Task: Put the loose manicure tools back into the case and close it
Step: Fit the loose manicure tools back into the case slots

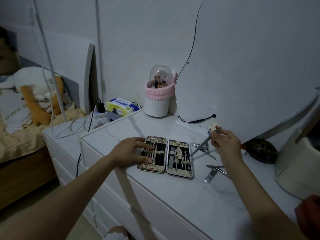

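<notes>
- Pinched in right hand (225,144): slim metal tool (200,147), tip angled down beside open case (165,157).
- Left hand (130,151) spread flat on case's left half.
- Loose clippers (210,175), nippers (216,168) right of case, on dresser top (173,196).

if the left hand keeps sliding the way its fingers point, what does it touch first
Probably the tools strapped in the left half of the open case: the left hand already lies flat on that half, fingers pointing right across them. Past those comes the hinge, then the right half.
</notes>
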